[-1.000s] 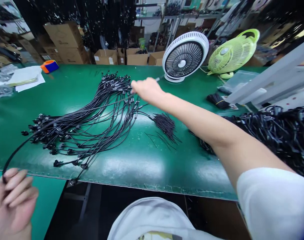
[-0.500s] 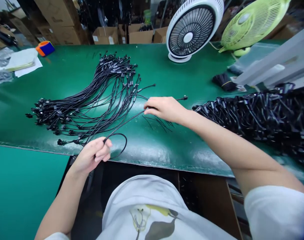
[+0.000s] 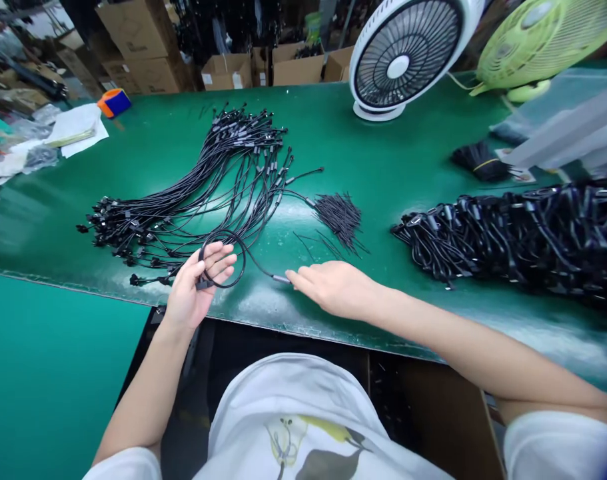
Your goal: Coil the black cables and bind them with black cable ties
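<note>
A black cable (image 3: 244, 257) lies in a loop at the fingers of my left hand (image 3: 198, 280); the thumb pins it while the other fingers are partly spread. Its far end, with a grey sleeve, runs to my right hand (image 3: 333, 287), whose fingers pinch it. Behind my left hand a big bunch of loose black cables (image 3: 183, 183) is spread over the green table (image 3: 303, 313). Just beyond my right hand sits a small pile of short black ties (image 3: 339, 217), with several single ones scattered nearer me.
Coiled, bundled cables (image 3: 498, 233) form a long heap at the right. A white fan (image 3: 398, 67) and a green fan (image 3: 533, 47) stand at the back. A tied black bundle (image 3: 480, 162) lies near plastic bags. Papers (image 3: 78, 127) and an orange-blue roll (image 3: 114, 103) are at the left.
My right hand has come down toward me with the cable's end, uncovering the pile of ties. The cable now forms a fuller loop at my left hand, whose fingers have loosened. The view has shifted slightly.
</note>
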The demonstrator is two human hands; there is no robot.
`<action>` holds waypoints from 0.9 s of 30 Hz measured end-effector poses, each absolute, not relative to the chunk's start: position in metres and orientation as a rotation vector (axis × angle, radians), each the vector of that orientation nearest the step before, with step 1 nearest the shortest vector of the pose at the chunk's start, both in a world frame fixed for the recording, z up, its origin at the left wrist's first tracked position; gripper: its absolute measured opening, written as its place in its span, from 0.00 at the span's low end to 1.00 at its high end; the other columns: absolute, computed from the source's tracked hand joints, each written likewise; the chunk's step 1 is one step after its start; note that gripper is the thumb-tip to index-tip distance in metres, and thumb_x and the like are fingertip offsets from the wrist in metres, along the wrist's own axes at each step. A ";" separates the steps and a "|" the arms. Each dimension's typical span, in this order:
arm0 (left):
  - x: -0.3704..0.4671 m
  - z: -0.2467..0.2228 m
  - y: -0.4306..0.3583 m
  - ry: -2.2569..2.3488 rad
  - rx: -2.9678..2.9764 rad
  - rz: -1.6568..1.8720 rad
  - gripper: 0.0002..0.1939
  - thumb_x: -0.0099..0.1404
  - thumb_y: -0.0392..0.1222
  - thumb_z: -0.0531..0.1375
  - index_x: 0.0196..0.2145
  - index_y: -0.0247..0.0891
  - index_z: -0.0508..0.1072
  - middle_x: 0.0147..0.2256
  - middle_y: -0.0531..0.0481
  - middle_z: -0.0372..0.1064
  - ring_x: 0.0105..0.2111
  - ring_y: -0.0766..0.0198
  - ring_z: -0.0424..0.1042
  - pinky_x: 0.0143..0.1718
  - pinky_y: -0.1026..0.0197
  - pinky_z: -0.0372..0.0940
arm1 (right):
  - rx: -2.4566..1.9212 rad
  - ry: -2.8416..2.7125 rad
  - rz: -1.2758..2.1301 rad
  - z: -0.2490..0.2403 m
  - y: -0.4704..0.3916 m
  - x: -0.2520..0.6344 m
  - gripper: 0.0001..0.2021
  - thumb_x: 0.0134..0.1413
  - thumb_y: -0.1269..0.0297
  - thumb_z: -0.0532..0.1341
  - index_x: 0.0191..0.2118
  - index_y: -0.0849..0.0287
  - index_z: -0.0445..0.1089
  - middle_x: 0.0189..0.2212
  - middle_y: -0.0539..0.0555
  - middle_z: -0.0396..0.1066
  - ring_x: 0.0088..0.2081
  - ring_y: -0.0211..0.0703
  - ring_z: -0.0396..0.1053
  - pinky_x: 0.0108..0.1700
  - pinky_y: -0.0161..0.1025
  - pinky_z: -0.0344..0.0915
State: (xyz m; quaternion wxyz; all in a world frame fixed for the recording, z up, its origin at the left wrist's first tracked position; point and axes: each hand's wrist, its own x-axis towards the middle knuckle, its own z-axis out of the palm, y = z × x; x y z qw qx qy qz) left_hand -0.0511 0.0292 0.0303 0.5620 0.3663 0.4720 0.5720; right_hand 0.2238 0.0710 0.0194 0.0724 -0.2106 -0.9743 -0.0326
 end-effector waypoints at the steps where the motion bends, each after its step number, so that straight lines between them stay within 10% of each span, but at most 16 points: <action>1: -0.045 0.027 0.029 1.132 0.898 1.346 0.14 0.65 0.41 0.56 0.46 0.37 0.73 0.50 0.42 0.73 0.49 0.55 0.73 0.51 0.52 0.68 | -0.582 -2.954 -0.096 0.023 0.068 0.219 0.12 0.65 0.73 0.48 0.40 0.65 0.69 0.27 0.54 0.70 0.24 0.38 0.63 0.26 0.38 0.49; 8: -0.013 0.018 0.015 1.185 1.474 0.765 0.13 0.69 0.47 0.54 0.40 0.37 0.74 0.31 0.48 0.72 0.32 0.61 0.70 0.39 0.60 0.65 | -0.443 -2.814 0.195 0.039 0.076 0.192 0.18 0.69 0.58 0.48 0.32 0.61 0.68 0.26 0.52 0.70 0.26 0.36 0.63 0.27 0.35 0.46; 18: -0.013 0.013 0.018 0.947 0.944 0.960 0.14 0.67 0.51 0.59 0.35 0.35 0.70 0.22 0.57 0.54 0.21 0.71 0.54 0.24 0.65 0.52 | -0.771 -2.219 0.765 0.024 0.087 0.182 0.13 0.64 0.54 0.55 0.36 0.59 0.68 0.35 0.54 0.68 0.37 0.39 0.65 0.40 0.35 0.60; 27: 0.010 -0.016 0.013 1.063 1.044 0.912 0.19 0.70 0.56 0.51 0.34 0.37 0.67 0.25 0.54 0.59 0.29 0.63 0.66 0.40 0.56 0.62 | -0.814 -0.887 1.924 -0.001 0.071 0.157 0.22 0.55 0.44 0.60 0.27 0.58 0.59 0.17 0.40 0.44 0.20 0.30 0.49 0.25 0.31 0.56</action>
